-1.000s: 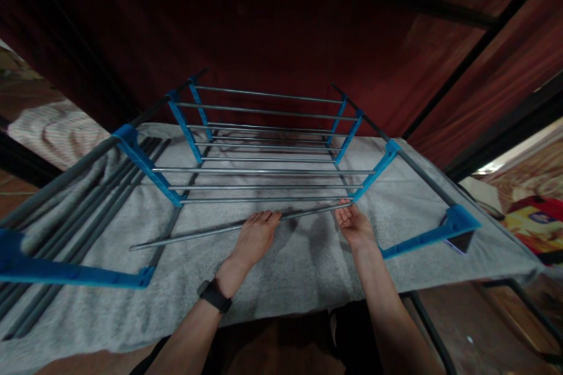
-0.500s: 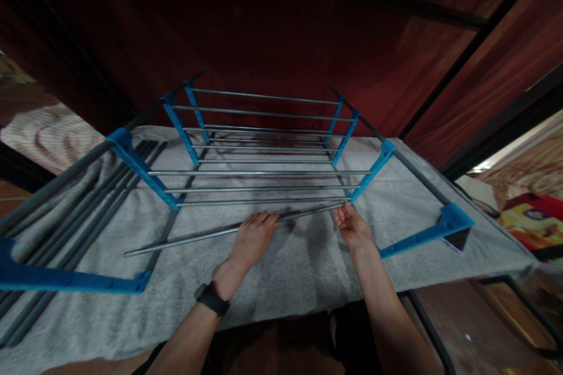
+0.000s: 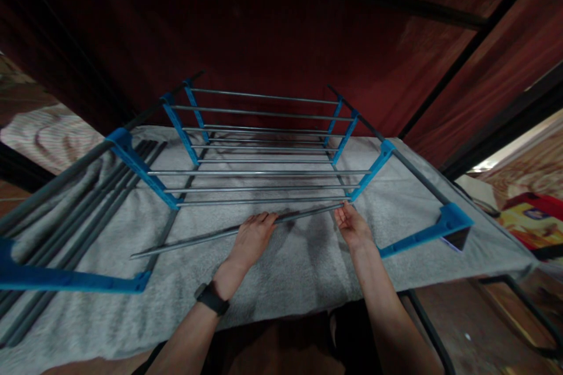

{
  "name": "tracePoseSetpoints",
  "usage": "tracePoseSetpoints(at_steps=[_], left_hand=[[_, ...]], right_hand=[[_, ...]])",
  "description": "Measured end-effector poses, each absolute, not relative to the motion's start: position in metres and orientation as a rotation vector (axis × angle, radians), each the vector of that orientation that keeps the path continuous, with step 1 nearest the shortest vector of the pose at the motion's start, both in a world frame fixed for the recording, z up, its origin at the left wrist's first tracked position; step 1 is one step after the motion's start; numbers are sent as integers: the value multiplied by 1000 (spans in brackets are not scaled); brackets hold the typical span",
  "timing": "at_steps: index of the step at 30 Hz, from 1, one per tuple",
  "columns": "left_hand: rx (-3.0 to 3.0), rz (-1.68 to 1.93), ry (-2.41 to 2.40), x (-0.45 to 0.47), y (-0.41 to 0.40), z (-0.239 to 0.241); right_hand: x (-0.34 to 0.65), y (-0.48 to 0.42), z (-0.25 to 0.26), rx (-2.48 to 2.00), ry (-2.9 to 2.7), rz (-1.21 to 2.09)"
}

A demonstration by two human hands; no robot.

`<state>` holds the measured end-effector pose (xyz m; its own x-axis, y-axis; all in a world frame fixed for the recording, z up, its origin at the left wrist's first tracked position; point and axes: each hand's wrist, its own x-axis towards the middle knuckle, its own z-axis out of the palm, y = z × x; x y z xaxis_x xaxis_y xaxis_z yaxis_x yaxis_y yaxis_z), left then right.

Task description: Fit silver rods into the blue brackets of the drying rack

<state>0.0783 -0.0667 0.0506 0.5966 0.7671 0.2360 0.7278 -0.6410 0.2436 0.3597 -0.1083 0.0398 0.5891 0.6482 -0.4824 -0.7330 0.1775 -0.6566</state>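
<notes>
A loose grey metal rod [image 3: 189,240] lies slanted in front of a drying rack frame with blue plastic side bars [image 3: 143,167] and several metal rungs [image 3: 259,187]. My left hand [image 3: 253,234], with a black watch on its wrist, has its fingers curled over the rod near the middle. My right hand [image 3: 352,225] pinches the rod's right end beside the blue connector [image 3: 358,190] on the right side bar. The frame stands on a grey towel [image 3: 285,269].
Several dark grey rods [image 3: 65,199] lie along the left on the towel. A blue corner piece [image 3: 448,222] sticks out at the right, another blue bar [image 3: 65,278] at the left. Dark red panels rise behind. A colourful box [image 3: 532,217] sits at far right.
The rod's left end has shifted slightly right and up; both hands keep their hold, with the right end staying at the blue connector.
</notes>
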Motion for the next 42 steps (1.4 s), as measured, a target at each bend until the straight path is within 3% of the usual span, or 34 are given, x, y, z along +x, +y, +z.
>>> tracePoseSetpoints(at_steps=[20, 42], left_hand=[[2742, 459, 1254, 79, -66, 44], [2601, 287, 1414, 52, -45, 62]], right_hand=[[345, -108, 38, -1000, -34, 1136], [385, -115, 49, -1085, 143, 974]])
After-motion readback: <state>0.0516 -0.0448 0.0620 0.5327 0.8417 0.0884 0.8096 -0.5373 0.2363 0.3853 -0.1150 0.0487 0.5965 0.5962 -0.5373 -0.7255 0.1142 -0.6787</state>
